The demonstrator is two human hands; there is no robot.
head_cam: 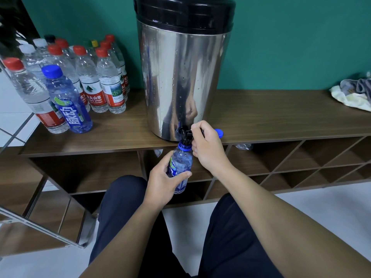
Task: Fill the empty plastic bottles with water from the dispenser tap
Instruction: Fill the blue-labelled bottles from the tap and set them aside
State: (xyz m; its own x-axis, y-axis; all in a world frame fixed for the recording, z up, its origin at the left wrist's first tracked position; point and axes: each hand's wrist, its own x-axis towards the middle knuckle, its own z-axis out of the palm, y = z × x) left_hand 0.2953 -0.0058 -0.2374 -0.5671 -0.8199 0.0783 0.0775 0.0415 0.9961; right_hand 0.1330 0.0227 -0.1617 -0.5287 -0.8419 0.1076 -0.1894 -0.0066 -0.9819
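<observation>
A tall steel water dispenser (pixel 180 81) with a black lid stands on the wooden shelf top. Its black tap (pixel 184 133) juts out over the shelf's front edge. My left hand (pixel 164 183) grips an uncapped blue plastic bottle (pixel 181 161) round its middle, holding the mouth right under the tap. My right hand (pixel 204 145) grips the tap lever with curled fingers. The bottle's blue cap (pixel 219 133) lies on the shelf top just right of that hand.
Several capped bottles, mostly red-capped (pixel 100 77) plus one blue (pixel 68 99), stand at the shelf's left. A crumpled cloth (pixel 353 95) lies at the far right. Open cubbies (pixel 301 163) sit below the wooden shelf top (pixel 271 117). My knees are close under the bottle.
</observation>
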